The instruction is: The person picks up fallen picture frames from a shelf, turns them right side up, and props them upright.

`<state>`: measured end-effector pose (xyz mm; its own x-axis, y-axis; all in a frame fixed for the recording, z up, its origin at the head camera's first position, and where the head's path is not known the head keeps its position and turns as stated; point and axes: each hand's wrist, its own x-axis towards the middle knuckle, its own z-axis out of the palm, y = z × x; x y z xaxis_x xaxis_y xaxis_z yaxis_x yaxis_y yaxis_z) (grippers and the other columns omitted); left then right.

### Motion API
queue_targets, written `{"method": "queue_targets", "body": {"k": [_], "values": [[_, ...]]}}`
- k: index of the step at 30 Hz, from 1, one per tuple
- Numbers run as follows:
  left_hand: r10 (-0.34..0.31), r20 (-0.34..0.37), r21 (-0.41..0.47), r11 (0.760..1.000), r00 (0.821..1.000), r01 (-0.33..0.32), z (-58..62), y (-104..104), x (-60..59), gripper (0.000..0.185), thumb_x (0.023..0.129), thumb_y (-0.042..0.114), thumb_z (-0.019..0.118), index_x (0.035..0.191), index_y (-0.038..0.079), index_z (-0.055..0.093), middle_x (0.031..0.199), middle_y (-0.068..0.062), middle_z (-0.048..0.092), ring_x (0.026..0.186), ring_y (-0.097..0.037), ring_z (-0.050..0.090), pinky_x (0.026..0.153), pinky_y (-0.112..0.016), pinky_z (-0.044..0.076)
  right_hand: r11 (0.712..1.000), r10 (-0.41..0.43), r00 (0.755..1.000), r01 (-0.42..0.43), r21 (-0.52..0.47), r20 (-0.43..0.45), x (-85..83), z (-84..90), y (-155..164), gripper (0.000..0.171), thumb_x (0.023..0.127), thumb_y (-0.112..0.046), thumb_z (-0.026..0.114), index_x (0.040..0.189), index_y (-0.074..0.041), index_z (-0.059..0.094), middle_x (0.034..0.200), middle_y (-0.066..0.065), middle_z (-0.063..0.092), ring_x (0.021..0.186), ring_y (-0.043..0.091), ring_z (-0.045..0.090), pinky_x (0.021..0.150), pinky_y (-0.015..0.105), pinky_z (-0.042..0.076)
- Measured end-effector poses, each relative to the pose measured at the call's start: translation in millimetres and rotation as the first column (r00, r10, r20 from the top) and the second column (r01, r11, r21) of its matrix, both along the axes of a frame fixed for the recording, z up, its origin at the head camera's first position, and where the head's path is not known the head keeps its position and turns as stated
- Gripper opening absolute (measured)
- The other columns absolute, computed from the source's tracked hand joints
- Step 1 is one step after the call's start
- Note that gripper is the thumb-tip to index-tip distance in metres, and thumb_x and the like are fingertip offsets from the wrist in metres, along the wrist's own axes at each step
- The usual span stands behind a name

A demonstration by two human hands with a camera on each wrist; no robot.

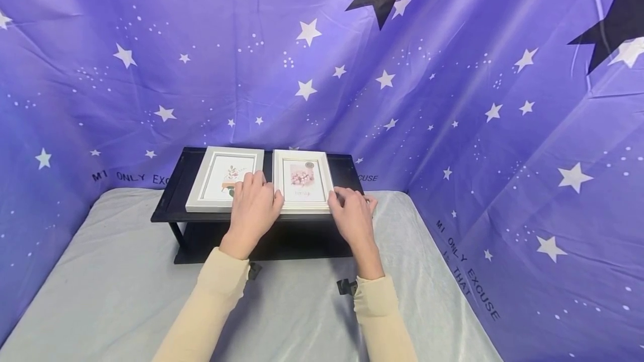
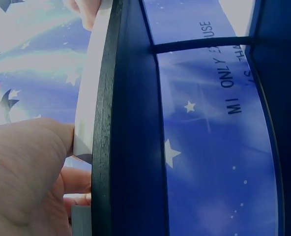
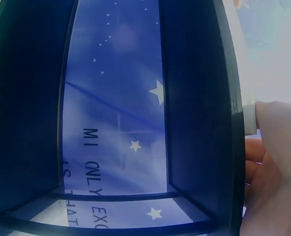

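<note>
A white picture frame (image 1: 304,209) with a pink flower print lies flat on the top board of a black two-tier shelf (image 1: 168,203). My left hand (image 1: 250,205) is at its left side, thumb touching the near-left corner, while the other fingers reach over the silver-grey picture frame (image 1: 198,194) with a plant print and hide part of it. At the white frame's near-right corner, my right hand (image 1: 354,214) touches the edge with the thumb; its other fingers rest on the board beside it. In the left wrist view, the thumb meets the white frame's end (image 2: 84,142).
The shelf's lower board (image 1: 302,244) sits on a table with a light grey cloth (image 1: 121,272). Purple curtains (image 1: 282,60) with stars and lettering close in the back and sides. A dark wrist mount (image 1: 346,287) shows at the right cuff.
</note>
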<state>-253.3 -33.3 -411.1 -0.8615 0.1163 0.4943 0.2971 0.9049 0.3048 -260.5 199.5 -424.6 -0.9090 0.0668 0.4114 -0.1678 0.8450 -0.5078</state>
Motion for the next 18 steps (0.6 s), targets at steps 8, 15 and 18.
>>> {"method": "queue_targets", "body": {"k": [8, 15, 18], "values": [[0.006, 0.013, 0.028, 1.000, 1.000, -0.006, -0.7, 2.0, -0.7, 0.032, 0.103, 0.021, 0.063, 0.094, -0.006, 0.076, 0.096, -0.017, 0.057, 0.097, -0.037, 0.049, 0.083, -0.048, 0.039, 1.000, 0.010, 0.999, -0.010, 0.001, -0.034, 1.2, -2.2, 2.0, 0.034, 0.106, -0.031, 0.059, 0.124, -0.010, 0.080, 0.103, 0.009, 0.079, 0.100, 0.030, 0.068, 0.110, 0.057, 0.030], [0.016, -0.016, 0.097, 0.995, 1.000, -0.015, -0.4, 5.3, 2.4, 0.034, 0.106, 0.023, 0.061, 0.121, -0.004, 0.075, 0.108, -0.017, 0.056, 0.103, -0.036, 0.047, 0.087, -0.048, 0.037, 0.997, 0.000, 0.996, -0.007, -0.080, -0.084, 1.2, -5.2, 3.6, 0.035, 0.107, -0.032, 0.062, 0.132, -0.014, 0.078, 0.121, 0.009, 0.080, 0.117, 0.033, 0.072, 0.108, 0.056, 0.029], [0.018, -0.042, 0.172, 0.985, 0.999, -0.010, 0.1, 6.9, 2.6, 0.040, 0.107, 0.025, 0.059, 0.136, 0.000, 0.071, 0.120, -0.019, 0.061, 0.111, -0.038, 0.051, 0.092, -0.050, 0.040, 0.987, -0.010, 0.994, -0.007, -0.158, -0.105, 2.4, -5.1, 4.1, 0.036, 0.107, -0.034, 0.063, 0.135, -0.016, 0.077, 0.119, 0.008, 0.081, 0.117, 0.032, 0.073, 0.105, 0.054, 0.027]]}}
